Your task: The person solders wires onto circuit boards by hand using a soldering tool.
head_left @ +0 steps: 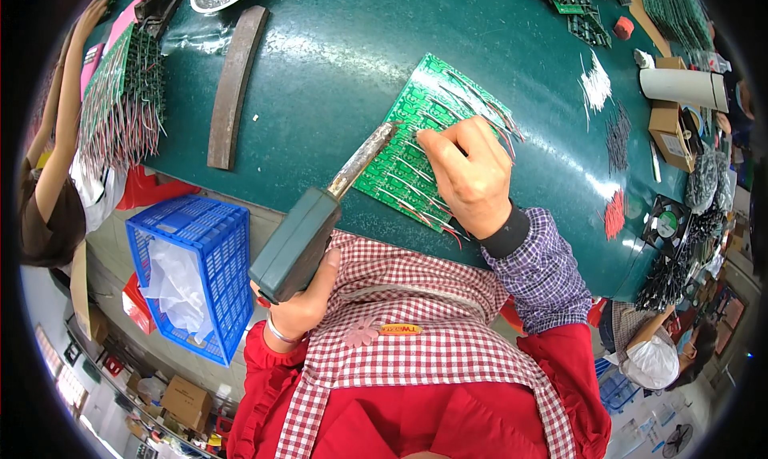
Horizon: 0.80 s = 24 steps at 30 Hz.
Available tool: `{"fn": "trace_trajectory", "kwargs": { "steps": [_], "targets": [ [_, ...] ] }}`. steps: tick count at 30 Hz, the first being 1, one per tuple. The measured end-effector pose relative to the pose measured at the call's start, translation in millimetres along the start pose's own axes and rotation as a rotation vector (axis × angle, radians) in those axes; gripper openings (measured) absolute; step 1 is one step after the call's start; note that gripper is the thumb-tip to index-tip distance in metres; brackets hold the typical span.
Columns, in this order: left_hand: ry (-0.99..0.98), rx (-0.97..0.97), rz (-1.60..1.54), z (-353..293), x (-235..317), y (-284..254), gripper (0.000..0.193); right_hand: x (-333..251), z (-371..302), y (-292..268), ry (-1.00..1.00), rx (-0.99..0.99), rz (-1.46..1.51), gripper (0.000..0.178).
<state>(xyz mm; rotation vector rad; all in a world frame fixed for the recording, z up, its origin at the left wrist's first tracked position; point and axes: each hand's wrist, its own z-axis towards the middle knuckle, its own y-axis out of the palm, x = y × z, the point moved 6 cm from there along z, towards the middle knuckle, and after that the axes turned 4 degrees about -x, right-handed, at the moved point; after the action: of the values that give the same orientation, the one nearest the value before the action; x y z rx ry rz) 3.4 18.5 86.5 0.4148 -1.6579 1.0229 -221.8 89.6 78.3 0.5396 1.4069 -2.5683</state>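
Observation:
A green circuit board panel [414,85] lies slanted on the table, with rows of thin red, black and white wires [406,206] standing off it. My left hand [308,297] is wrapped round the dark green body of a soldering gun [298,239]. Its metal barrel reaches up and right, and the tip is at the board's left part, close to my right fingertips. Over the board, my right hand [474,175] is closed in a pinch of thumb and forefinger. What lies in the pinch is too small to make out. The right hand hides part of the board.
A brown curved bar [238,91] and a stack of wired boards [124,95] are on the left. White [595,83], black [618,137] and red wires [614,215] lie right, near a small fan [666,221]. A blue crate [228,271] stands below the table edge. Other people work at both sides.

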Motion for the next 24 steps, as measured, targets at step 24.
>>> {"fn": "trace_trajectory", "kwargs": {
  "steps": [24],
  "targets": [
    [0.022,-0.045,0.09,-8,1,-6,0.014,-9,-7,2,-0.016,-0.005,0.064,0.022]
  ]
}}
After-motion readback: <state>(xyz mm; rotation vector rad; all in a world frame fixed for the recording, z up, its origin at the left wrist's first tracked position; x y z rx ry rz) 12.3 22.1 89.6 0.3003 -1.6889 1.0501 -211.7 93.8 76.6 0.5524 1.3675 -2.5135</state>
